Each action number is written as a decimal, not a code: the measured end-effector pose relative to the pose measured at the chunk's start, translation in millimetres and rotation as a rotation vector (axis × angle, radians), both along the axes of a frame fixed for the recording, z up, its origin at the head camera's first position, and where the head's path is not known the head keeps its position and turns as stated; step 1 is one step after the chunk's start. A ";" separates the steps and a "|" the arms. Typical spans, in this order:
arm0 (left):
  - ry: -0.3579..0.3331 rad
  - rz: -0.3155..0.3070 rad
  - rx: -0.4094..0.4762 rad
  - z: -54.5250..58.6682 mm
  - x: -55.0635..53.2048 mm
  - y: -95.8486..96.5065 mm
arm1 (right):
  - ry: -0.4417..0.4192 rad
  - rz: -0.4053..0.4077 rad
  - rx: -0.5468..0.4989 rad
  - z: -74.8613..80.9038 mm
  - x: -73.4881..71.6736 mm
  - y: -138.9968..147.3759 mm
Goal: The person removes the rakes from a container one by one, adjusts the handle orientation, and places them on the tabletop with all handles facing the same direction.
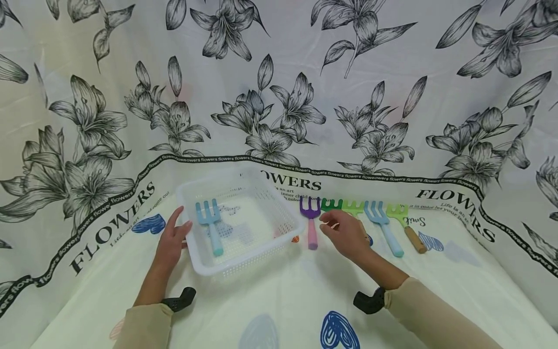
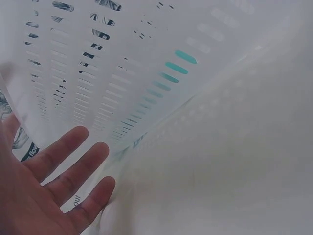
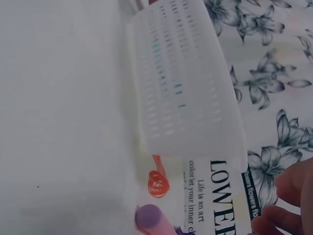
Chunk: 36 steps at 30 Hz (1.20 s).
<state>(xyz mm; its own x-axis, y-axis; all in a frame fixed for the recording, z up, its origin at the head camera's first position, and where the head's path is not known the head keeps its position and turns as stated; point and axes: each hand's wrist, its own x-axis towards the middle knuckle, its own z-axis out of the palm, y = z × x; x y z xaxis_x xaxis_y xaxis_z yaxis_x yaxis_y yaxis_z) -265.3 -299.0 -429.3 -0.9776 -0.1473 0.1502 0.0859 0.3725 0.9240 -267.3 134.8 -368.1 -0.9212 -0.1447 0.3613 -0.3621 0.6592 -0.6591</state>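
A white plastic basket (image 1: 250, 259) with perforated walls stands left of centre, a light blue toy garden fork (image 1: 213, 228) lying inside it. My left hand (image 1: 173, 237) holds the basket's left rim, its thumb at the edge. In the left wrist view, three fingers (image 2: 80, 169) reach along the slotted outer wall. My right hand (image 1: 346, 232) hovers over the cloth with loosely bent fingers and nothing in them. Just left of it lies a purple fork with a pink handle (image 1: 312, 235), whose handle end also shows in the right wrist view.
Right of the purple fork, a row holds a dark green rake (image 1: 332, 204), a light green one (image 1: 353, 206), a blue fork (image 1: 385, 228) and a green rake with a brown handle (image 1: 414, 239). A flower-printed cloth (image 1: 279, 310) covers the table and hangs behind.
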 end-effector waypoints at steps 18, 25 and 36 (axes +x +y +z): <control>0.011 0.014 -0.001 1.1 1.2 -3.0 | 0.086 0.191 -0.101 5.8 -4.1 -76.7; -0.002 0.000 0.008 1.3 -1.2 -0.5 | -0.046 0.299 -0.031 5.0 4.3 -100.4; -0.009 -0.008 0.030 2.0 -0.5 -1.1 | -0.096 0.476 0.027 6.5 5.1 -137.1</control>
